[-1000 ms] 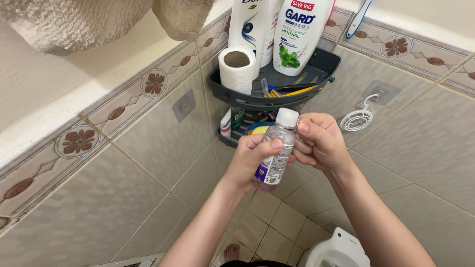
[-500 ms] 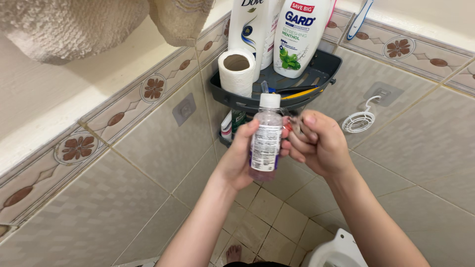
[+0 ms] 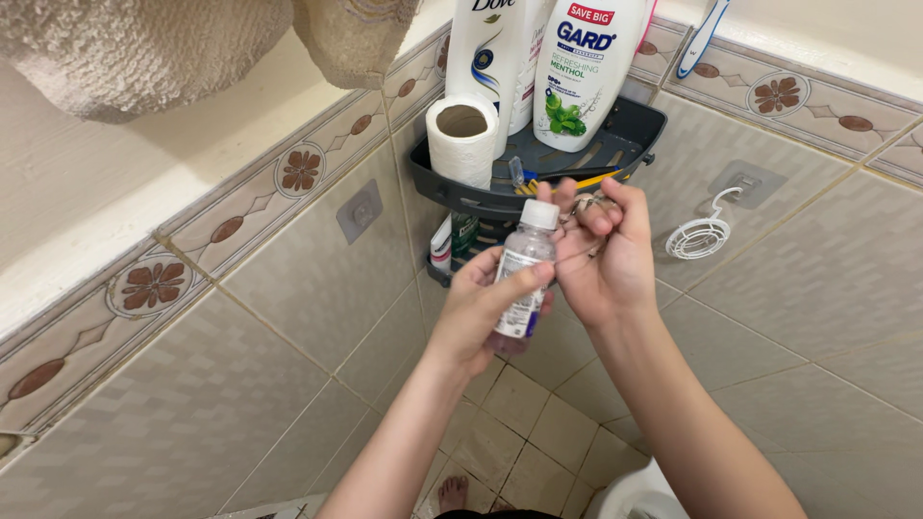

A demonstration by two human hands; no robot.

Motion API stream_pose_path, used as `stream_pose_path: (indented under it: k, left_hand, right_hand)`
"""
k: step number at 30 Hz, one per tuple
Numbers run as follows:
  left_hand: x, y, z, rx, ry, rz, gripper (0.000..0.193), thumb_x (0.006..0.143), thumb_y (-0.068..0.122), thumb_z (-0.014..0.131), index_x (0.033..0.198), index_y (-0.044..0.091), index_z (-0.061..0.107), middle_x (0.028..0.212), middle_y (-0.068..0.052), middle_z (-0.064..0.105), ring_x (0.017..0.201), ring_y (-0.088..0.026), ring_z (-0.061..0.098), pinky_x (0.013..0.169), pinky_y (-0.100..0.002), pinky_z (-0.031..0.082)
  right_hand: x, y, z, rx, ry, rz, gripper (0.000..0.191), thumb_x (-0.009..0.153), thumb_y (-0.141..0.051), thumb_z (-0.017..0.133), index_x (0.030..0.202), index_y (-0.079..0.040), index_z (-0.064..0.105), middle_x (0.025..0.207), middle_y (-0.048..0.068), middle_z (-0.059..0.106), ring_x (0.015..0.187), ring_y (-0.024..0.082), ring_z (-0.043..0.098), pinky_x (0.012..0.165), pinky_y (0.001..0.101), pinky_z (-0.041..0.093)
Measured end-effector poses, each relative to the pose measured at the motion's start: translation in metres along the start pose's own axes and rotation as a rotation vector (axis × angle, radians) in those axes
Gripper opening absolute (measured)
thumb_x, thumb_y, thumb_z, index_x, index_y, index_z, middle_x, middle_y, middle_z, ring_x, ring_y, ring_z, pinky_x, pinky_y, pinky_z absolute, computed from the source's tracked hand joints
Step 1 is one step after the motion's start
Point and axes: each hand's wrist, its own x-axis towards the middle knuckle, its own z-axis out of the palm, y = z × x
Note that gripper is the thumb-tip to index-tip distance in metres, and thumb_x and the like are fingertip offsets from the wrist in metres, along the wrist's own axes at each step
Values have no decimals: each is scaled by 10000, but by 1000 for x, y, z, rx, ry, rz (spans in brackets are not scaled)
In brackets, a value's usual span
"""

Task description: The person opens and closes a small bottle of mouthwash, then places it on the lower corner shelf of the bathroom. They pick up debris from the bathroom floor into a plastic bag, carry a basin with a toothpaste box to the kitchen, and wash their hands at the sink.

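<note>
A: Gripping what at this moment, and where?

B: Clasping a small clear bottle point(image 3: 522, 279) in the left hand point(image 3: 486, 308), fingers wrapping around the labelled middle. Holding it upright in the air, just below a dark corner shelf point(image 3: 635, 135) at twelve o'clock.

A: And doing what with the right hand point(image 3: 601, 264)?

B: Hovering at three o'clock of the bottle, fingers curling close beside the white cap point(image 3: 539, 213). Seeming to be pinching something thin, but not being able to tell what, nor whether touching the cap.

A: Handling how, judging by the look?

B: Probably weighing very little, being small and of thin plastic. Likely giving a bit under a hard squeeze, and possibly slipping if wet. Best gripping around the label for the body, and pinching the cap from both sides for turning.

A: Seeing what nearby?

B: Seeing a toilet paper roll point(image 3: 463, 139) on the shelf at eleven o'clock, tall white bottles point(image 3: 586, 67) at twelve to one, and a white wire hook point(image 3: 702, 235) on the tiles at three o'clock
</note>
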Motion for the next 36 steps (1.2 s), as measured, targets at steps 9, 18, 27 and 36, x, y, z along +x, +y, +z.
stream_pose_path:
  k: [9,18,27,36]
  left_hand:
    - [-4,-6,11,74,119,183,486,1037,511,611,1024,42,735,778,-13,702,607,-38,591,499,-211,441]
    - [-15,39,-9,-298,-92,123,719,1017,642,401,1233,-13,600,895,-69,670,622,-151,641,539,-299,528]
    - [-21,36,-13,-562,-220,24,695,1020,696,355,1199,54,553,883,-57,632,691,-186,638,578,-303,525]
    - [-22,2,8,103,-170,80,737,1049,683,316,1101,16,625,846,-54,682,672,-136,664,576,-287,546]
  right_hand:
    - [21,7,-10,226,156,2,407,960,-135,651,635,-134,406,542,-15,317,534,121,369,601,292,423]
    - [40,-16,-43,-326,35,-104,349,972,-143,600,688,-149,398,605,-42,317,471,71,225,420,278,156]
    - [17,-65,-89,393,-197,453,238,909,-79,573,739,-75,407,858,45,417,604,81,274,498,244,233]
    - [-15,-69,-70,-18,-304,450,168,878,50,460,965,-63,550,837,36,462,558,74,316,464,220,265]
